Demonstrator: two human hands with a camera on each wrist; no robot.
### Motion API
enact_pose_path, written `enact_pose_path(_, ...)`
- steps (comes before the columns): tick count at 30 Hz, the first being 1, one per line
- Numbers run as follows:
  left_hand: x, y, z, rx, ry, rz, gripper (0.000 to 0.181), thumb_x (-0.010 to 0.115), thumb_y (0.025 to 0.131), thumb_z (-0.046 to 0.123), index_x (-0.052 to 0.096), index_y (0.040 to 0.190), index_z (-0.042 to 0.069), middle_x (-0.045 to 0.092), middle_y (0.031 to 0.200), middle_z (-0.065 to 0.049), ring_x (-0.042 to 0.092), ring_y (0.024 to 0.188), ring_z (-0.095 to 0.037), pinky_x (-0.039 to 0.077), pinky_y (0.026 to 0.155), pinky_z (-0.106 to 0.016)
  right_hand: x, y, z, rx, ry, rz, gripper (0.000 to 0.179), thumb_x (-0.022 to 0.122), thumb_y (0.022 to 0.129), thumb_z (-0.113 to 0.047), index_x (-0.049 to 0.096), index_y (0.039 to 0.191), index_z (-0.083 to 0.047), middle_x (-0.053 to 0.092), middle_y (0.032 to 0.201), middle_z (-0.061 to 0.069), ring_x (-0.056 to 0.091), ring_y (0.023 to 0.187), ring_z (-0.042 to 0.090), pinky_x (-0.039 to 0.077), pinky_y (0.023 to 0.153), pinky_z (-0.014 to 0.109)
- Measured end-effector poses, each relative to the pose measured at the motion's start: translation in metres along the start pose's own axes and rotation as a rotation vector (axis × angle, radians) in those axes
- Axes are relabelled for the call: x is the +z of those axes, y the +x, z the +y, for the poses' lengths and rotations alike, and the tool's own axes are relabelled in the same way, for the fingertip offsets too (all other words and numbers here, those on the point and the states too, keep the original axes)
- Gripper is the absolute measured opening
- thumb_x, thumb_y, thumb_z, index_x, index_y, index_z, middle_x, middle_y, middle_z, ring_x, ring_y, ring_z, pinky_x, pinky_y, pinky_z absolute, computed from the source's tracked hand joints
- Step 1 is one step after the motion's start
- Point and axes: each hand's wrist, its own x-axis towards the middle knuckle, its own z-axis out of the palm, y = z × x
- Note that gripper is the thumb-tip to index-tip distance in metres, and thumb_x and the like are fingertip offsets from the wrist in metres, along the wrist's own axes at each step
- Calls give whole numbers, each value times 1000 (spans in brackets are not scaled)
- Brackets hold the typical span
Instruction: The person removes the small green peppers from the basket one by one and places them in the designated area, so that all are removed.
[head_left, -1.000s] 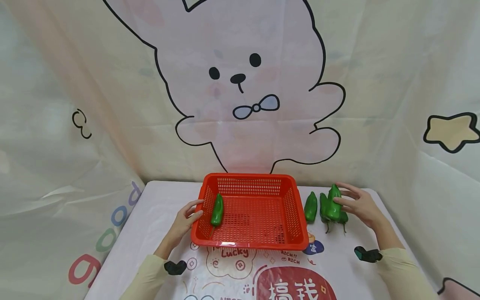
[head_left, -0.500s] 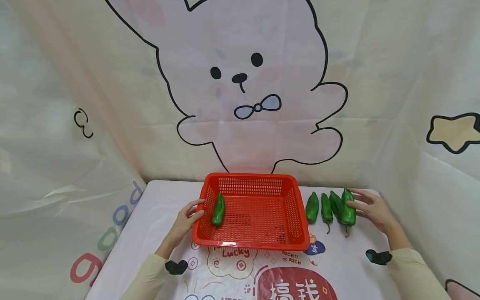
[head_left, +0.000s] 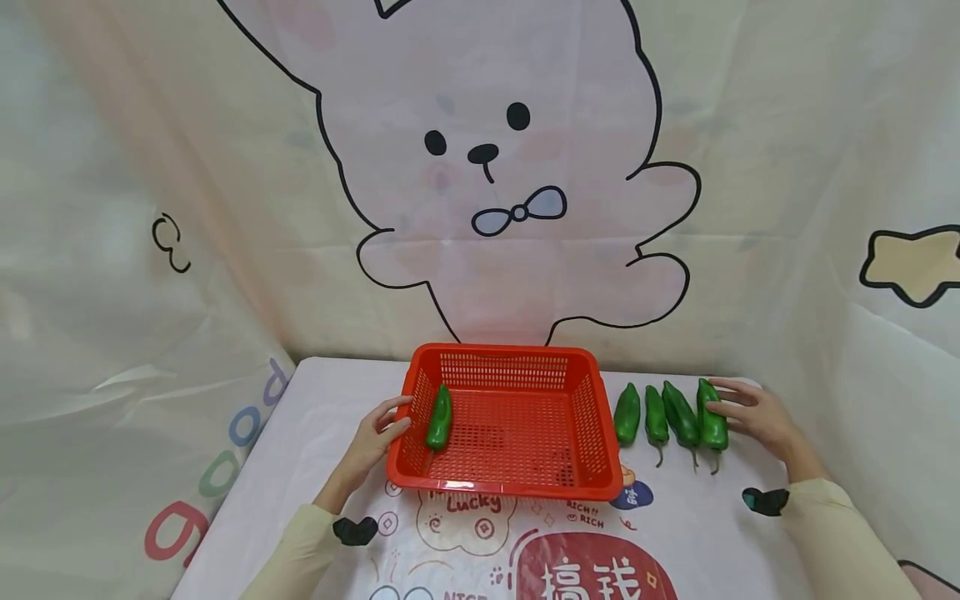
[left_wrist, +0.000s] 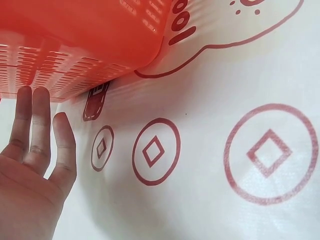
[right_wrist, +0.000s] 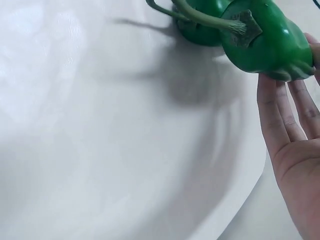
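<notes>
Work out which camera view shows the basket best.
The head view: it shows the basket, rim and inside, from above. The left wrist view catches only part of its outside; the right wrist view, none.

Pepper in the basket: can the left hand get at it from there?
Likely yes: the basket is open above, and the pepper lies alone at the side nearest the left hand.

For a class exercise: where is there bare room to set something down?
Bare: inside the red basket, right of its pepper; tabletop left of the left hand. Crowded: between basket and right hand, where four peppers line up.
</notes>
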Motion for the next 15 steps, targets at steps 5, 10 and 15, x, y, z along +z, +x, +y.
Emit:
enact_pose_path(5, 0, -1, 0, -1, 12, 16, 48, 67, 100, 20, 53, 146, 19, 52, 142, -20, 59, 120, -41, 57, 85, -47, -5, 4, 3, 40, -41, -15, 70, 70, 99, -29, 38, 152, 4, 36, 149, 38, 56, 98, -9, 57, 82, 29)
enact_pose_path(10, 0, 0, -1, -6, 14, 19, 48, 68, 100, 20, 54, 146, 19, 53, 139, -19, 60, 119, -40, 57, 85, -46, -4, 8, 5, 62, -66, -33, 72, 70, 99, -28, 35, 151, 9, 36, 148, 39, 54, 96, -10, 58, 84, 35)
enact_pose_path(15, 0, 0, -1, -8, 8, 12, 49, 69, 100, 22, 53, 146, 19, 53, 139, -19, 60, 119, -39, 57, 86, -45, -3, 13, 11, 66, -94, -17, 72, 70, 99, -28, 36, 149, 11, 35, 149, 39, 50, 96, -12, 58, 82, 33)
